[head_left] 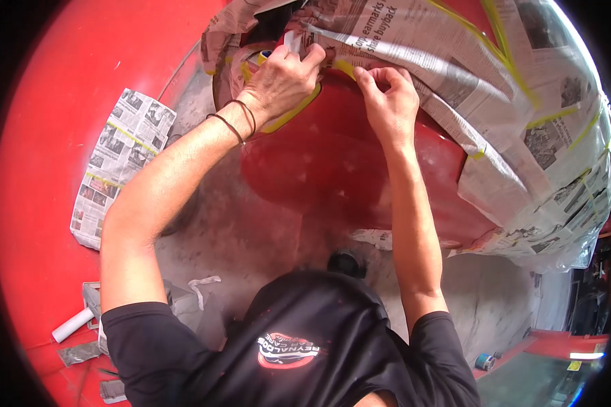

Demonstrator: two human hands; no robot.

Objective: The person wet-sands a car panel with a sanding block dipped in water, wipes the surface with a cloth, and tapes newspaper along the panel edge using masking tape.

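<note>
My left hand is closed at the newspaper masking, its fingers bent and their tips partly hidden. A whitish scrap sticks up by those fingers; whether they grip it is unclear. Beside that hand, a roll of yellow tape with a blue inside is partly covered. With thumb and forefinger together, my right hand pinches a strip of yellow masking tape along the paper's edge. Below both hands lies a bare red car panel. More yellow tape lines its border under my left hand.
A large red body panel fills the left side, with a taped newspaper sheet on it. Lower left are a white roll and grey items. Plastic sheeting hangs at the right. A small can-like object sits lower right.
</note>
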